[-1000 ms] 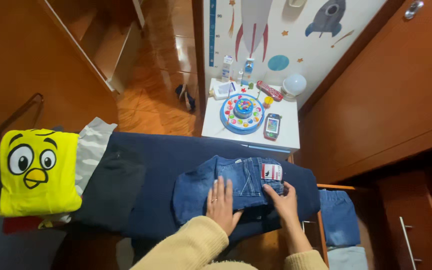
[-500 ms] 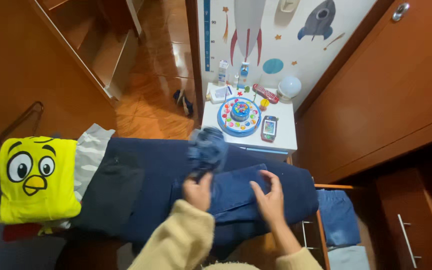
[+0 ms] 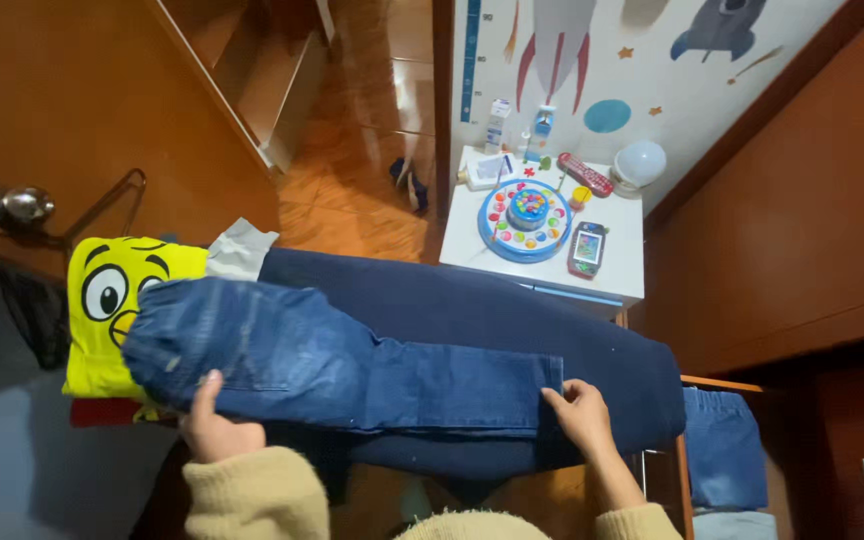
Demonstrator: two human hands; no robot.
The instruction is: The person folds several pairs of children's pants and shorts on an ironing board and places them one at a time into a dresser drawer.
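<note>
Jeans [image 3: 342, 365] lie stretched out lengthwise across a surface covered in dark navy cloth [image 3: 472, 310], the wider end at the left and the narrow hem end at the right, so the pair looks doubled leg on leg and pulled flat. At the far left a yellow cushion with a cartoon chick face [image 3: 112, 300] sits partly under the wide end, with a grey garment [image 3: 240, 250] peeking out behind it. The left hand [image 3: 214, 428] grips the near edge of the denim at that wide end, thumb on top, apparently holding it taut. Further right, the right hand [image 3: 582, 415] pinches the hem corner, fingers closed on the fabric, which keeps the length straight between the two hands. Beyond the cloth stands a white bedside table [image 3: 612, 285] carrying a round blue fishing-game toy [image 3: 525, 212], a toy phone [image 3: 587, 248] and a white globe lamp [image 3: 640, 163]. At the lower right, another folded blue garment [image 3: 722, 450] rests in an open drawer.
</note>
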